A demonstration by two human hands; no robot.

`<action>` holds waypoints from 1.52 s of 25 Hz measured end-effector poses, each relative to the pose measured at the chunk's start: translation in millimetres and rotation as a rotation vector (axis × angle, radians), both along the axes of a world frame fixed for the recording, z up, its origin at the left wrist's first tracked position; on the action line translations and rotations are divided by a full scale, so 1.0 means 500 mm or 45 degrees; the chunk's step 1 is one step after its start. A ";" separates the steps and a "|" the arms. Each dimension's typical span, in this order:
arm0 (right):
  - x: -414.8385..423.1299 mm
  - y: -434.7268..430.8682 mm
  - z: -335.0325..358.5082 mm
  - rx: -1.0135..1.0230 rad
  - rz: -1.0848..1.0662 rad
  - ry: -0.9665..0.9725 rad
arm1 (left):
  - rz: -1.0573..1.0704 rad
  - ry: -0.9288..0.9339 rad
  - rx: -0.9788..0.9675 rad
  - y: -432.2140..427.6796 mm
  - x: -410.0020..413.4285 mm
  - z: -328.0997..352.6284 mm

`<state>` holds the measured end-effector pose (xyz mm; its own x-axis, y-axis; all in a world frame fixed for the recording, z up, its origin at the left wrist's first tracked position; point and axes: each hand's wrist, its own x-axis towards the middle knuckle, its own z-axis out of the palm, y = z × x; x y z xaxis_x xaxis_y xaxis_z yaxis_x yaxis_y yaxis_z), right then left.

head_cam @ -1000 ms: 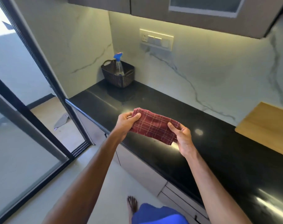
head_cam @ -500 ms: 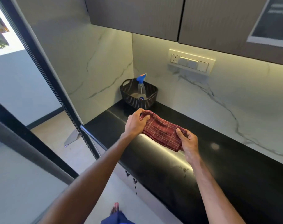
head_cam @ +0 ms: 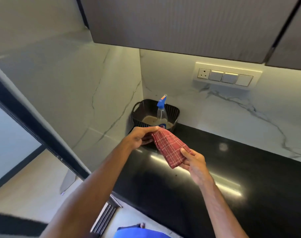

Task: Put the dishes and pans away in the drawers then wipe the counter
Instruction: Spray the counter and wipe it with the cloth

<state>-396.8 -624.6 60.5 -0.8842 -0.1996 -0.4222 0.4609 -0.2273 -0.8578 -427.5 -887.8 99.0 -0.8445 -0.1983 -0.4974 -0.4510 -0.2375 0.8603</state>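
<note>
A red checked cloth [head_cam: 168, 146], folded, hangs in the air above the black counter [head_cam: 215, 177]. My left hand [head_cam: 139, 138] pinches its far upper corner, close to the basket. My right hand [head_cam: 192, 160] pinches its near lower end between thumb and fingers. The cloth slopes down from left to right and does not touch the counter.
A dark basket [head_cam: 139, 107] stands in the far corner of the counter with a blue-topped spray bottle [head_cam: 161, 109] in it. Wall cabinets [head_cam: 180, 23] hang low overhead. A switch panel [head_cam: 225, 77] is on the marble backsplash. A sliding door frame [head_cam: 34, 126] runs along the left.
Both hands have carried the cloth toward the corner basket. The view has swung up and left, so the wooden board on the right is out of sight.
</note>
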 end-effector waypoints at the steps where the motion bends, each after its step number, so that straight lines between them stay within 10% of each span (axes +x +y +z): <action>1: -0.008 -0.035 0.009 -0.043 -0.014 -0.009 | 0.013 0.015 0.111 -0.023 -0.016 0.003; 10: -0.169 -0.288 0.069 -0.244 -0.007 -0.066 | 0.088 0.148 0.435 -0.163 -0.184 0.015; 38: -0.220 -0.388 -0.001 0.118 -0.127 -0.127 | -0.158 0.120 -0.003 -0.233 -0.172 -0.092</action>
<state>-506.8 -818.6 60.1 -0.8503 -0.0689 -0.5217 0.5242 -0.1981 -0.8282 -513.7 -1004.2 53.2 -0.9056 -0.0902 -0.4143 -0.3939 -0.1830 0.9008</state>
